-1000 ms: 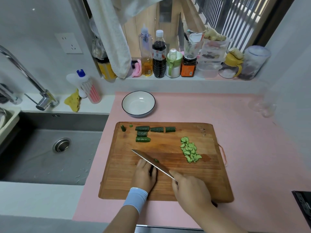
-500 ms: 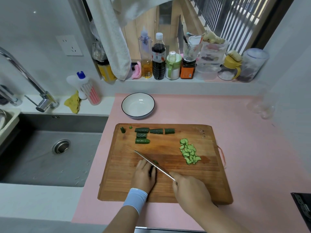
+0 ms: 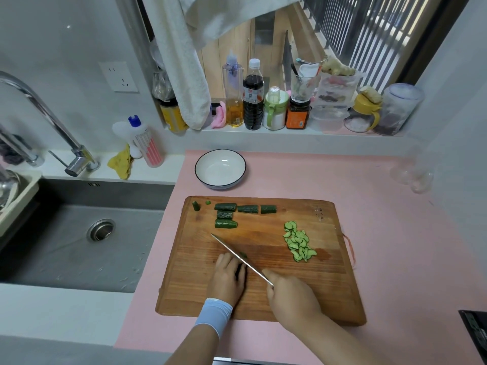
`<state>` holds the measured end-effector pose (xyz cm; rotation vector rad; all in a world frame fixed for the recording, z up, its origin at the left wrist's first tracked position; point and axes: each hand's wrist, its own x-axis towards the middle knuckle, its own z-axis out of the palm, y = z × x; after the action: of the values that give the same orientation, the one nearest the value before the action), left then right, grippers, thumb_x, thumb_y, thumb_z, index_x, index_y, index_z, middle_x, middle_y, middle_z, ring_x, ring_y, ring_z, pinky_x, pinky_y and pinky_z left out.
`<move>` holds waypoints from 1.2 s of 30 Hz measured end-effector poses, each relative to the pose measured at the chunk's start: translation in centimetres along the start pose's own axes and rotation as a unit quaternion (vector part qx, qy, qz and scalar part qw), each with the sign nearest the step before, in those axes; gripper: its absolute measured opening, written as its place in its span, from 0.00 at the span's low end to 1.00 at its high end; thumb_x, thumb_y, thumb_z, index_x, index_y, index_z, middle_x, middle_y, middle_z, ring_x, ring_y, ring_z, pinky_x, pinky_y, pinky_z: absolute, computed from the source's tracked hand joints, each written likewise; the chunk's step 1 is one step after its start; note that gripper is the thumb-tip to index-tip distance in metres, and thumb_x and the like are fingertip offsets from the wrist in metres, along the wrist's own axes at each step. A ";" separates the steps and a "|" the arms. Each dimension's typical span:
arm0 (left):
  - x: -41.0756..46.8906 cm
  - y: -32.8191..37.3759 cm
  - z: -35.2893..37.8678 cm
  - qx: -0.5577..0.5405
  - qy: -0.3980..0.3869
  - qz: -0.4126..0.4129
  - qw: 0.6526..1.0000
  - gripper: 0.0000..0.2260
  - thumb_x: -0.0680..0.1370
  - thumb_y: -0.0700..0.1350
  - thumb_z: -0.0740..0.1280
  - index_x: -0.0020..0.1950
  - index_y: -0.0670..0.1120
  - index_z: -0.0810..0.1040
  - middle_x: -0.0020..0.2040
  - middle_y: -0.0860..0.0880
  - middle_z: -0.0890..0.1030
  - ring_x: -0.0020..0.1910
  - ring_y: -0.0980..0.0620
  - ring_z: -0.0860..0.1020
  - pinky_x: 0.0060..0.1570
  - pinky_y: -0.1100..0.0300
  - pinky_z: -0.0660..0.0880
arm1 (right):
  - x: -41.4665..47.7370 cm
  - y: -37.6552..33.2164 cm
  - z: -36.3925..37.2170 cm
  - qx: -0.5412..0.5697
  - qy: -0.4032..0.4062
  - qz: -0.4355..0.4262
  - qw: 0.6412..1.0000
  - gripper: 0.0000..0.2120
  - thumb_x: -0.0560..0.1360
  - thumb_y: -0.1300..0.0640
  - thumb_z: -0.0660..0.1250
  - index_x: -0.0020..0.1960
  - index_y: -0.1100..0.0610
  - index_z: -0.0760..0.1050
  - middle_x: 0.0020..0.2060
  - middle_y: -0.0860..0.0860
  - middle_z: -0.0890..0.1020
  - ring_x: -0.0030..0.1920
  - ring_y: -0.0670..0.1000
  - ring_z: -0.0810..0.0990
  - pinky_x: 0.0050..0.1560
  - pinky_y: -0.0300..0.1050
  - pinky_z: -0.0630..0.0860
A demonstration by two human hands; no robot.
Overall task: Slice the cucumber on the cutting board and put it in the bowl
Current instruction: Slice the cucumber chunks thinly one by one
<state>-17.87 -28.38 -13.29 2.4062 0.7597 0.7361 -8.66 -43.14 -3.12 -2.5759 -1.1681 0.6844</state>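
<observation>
On the wooden cutting board [image 3: 263, 299], my left hand [image 3: 228, 277] presses down a cucumber piece [image 3: 243, 255], mostly hidden under the fingers. My right hand [image 3: 292, 299] grips the handle of a knife [image 3: 237, 256], whose blade lies diagonally across that piece. Several uncut cucumber chunks [image 3: 226, 215] lie along the board's far edge, with two small end bits [image 3: 196, 206] at the far left corner. A pile of thin slices [image 3: 299, 245] sits on the board's right side. The white bowl [image 3: 220, 168] stands empty behind the board.
A sink [image 3: 87, 233] with a tap [image 3: 52, 122] lies to the left. Bottles and jars [image 3: 253, 98] line the window sill behind. A hanging towel [image 3: 181, 61] drops over the sill. The board rests on a pink counter [image 3: 395, 233].
The knife blade has shifted slightly along the held cucumber piece; the view has tilted a little. Chunks and slice pile stay put.
</observation>
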 end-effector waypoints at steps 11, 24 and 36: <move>0.3 0.0 -0.2 -0.021 0.014 0.013 1.000 0.10 0.70 0.33 0.73 0.48 0.43 0.82 0.46 0.48 0.80 0.46 0.49 0.76 0.52 0.63 0.72 | -1.5 0.7 -0.1 -0.034 0.020 -0.014 0.999 0.21 0.83 0.48 0.53 0.76 0.39 0.64 0.49 0.49 0.85 0.49 0.54 0.82 0.47 0.48 0.76; 0.1 -0.1 -0.2 -0.005 0.006 0.004 1.000 0.09 0.71 0.35 0.72 0.49 0.44 0.81 0.46 0.49 0.78 0.45 0.49 0.74 0.52 0.61 0.72 | 0.2 0.2 0.0 -0.012 0.006 -0.012 1.000 0.19 0.82 0.50 0.55 0.72 0.42 0.70 0.46 0.50 0.85 0.47 0.55 0.82 0.44 0.48 0.75; 0.1 0.0 -0.5 -0.027 0.026 0.015 0.999 0.11 0.70 0.34 0.72 0.51 0.43 0.82 0.50 0.47 0.81 0.53 0.48 0.77 0.58 0.61 0.72 | -1.4 0.3 -0.2 -0.050 0.015 -0.026 0.998 0.22 0.84 0.48 0.53 0.77 0.39 0.63 0.49 0.50 0.85 0.50 0.55 0.82 0.45 0.47 0.74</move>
<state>-18.08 -28.19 -12.91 2.3641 0.7161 0.8226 -9.15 -44.45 -2.60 -2.6163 -1.2859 0.5884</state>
